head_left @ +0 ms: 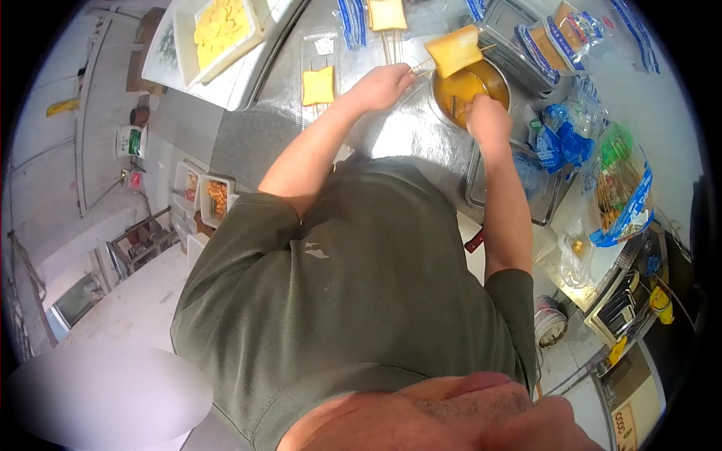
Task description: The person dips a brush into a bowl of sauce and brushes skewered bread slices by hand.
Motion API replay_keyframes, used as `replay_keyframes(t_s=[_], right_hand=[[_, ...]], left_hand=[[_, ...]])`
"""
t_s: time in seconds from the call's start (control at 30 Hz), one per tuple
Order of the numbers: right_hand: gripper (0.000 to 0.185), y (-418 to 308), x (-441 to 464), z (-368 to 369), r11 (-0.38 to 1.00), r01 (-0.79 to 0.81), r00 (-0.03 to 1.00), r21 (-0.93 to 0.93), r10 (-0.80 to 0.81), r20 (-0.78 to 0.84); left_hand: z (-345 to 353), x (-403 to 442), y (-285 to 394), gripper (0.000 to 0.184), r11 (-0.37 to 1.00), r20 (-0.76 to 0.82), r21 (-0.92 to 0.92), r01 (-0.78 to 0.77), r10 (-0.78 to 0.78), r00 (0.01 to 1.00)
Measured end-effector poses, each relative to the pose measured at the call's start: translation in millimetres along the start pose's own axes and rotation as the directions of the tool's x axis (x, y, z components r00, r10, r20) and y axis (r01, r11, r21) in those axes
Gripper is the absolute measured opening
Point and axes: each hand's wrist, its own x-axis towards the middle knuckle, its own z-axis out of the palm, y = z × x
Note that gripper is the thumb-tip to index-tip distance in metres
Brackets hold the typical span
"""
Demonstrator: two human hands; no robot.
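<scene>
My left hand [383, 86] is closed on thin skewers that run into a bread slice [453, 52]. This yellow-coated slice is tilted above the rim of a metal pot [508, 89] of yellow-orange liquid. My right hand [489, 120] reaches into the pot, fingers closed on what looks like a brush [453, 105], partly hidden in the liquid. Another skewered bread slice [319, 86] lies on the metal table, left of my left hand. A third skewered slice [387, 13] is at the far edge of view.
A white tub [185, 56] of yellow slices stands at upper left. Bagged bread [560, 41] and a metal container [515, 37] are at upper right. A metal tray [543, 214] lies below the pot. Blue plastic [564, 139] and a bag of skewers [620, 192] lie right.
</scene>
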Motion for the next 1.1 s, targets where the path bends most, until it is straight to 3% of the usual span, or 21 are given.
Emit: replay_keyframes(t_s=[0.07,0.17,0.23,0.3,0.4,0.5,0.7,0.8,0.9,1.0,1.1], right_hand=[[0.036,19,-1,6,0.997,0.015,0.989,0.076,-0.003,-0.149],[0.033,66,-17,20,0.849,-0.062,0.931,0.524,0.238,-0.275],[0.029,77,-30,18,0.495,-0.122,0.907,0.86,0.408,-0.106],[0.022,68,-48,1,0.025,-0.132,0.865,0.991,0.491,0.103],[0.021,50,-52,-12,-0.09,-0.043,0.838,0.995,0.539,0.085],[0.019,30,-47,-20,-0.112,0.044,0.831,0.993,0.556,0.026],[0.026,39,-41,6,0.033,-0.04,0.815,0.999,0.58,0.014],[0.019,43,-56,-8,-0.047,-0.113,0.794,0.992,0.596,0.119],[0.021,38,-54,-20,-0.143,0.015,0.849,0.99,0.524,0.063],[0.023,11,-49,-38,-0.01,-0.173,0.78,0.985,0.609,0.143],[0.025,38,-44,-4,0.037,-0.199,0.799,0.979,0.585,0.14]], left_hand=[[-3,-3,-2,0.03,1.0,-0.02,-0.03,-0.009,0.009,1.0],[-3,-6,-3,0.031,1.0,0.0,-0.021,0.013,-0.013,1.0],[0,-4,0,0.032,1.0,0.024,-0.015,0.007,-0.007,1.0],[6,-4,3,0.032,0.999,0.043,-0.033,-0.01,0.012,0.999],[9,-3,15,0.032,1.0,0.092,-0.02,-0.01,0.012,0.996],[14,-3,19,0.032,0.999,0.134,-0.025,-0.033,0.036,0.99],[21,-5,16,0.032,0.997,0.085,-0.057,-0.061,0.065,0.994],[14,-5,16,0.032,1.0,0.125,-0.016,-0.012,0.013,0.992],[13,-7,20,0.031,1.0,0.124,-0.01,-0.02,0.021,0.992],[15,-8,27,0.031,0.999,0.111,-0.012,-0.044,0.045,0.993],[12,-7,19,0.031,0.999,0.073,0.001,-0.053,0.053,0.996]])
